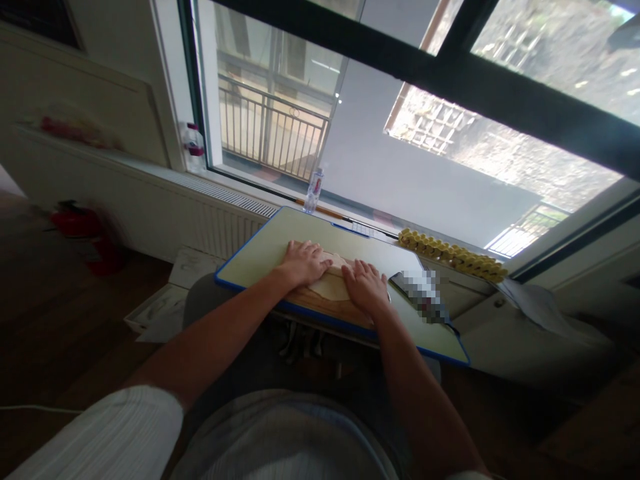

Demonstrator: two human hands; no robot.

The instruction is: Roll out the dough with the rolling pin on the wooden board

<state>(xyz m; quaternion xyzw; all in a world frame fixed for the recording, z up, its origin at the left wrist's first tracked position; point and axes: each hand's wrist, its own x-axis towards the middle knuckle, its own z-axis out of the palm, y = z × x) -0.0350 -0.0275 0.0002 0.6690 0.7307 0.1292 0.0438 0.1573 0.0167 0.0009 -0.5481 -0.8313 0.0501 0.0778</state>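
On a small table (255, 250) with a blue edge lies a wooden board (345, 309). A flat, pale sheet of what looks like dough (330, 288) covers part of the board. My left hand (303, 262) rests palm down at its left side, fingers stretched forward and slightly spread. Across from it, my right hand (367, 283) lies palm down at the right side, its fingers also extended. Between them shows a pale, roll-like shape (337, 265); whether it is a rolling pin or folded dough I cannot tell. Whatever lies under the palms is hidden.
A blurred-out packet-like item (423, 293) lies at the table's right. Beyond the table, a clear bottle (314, 191) and a yellow bumpy strip (450, 255) sit along the window. Papers (160, 310) and a red fire extinguisher (87, 237) are at left.
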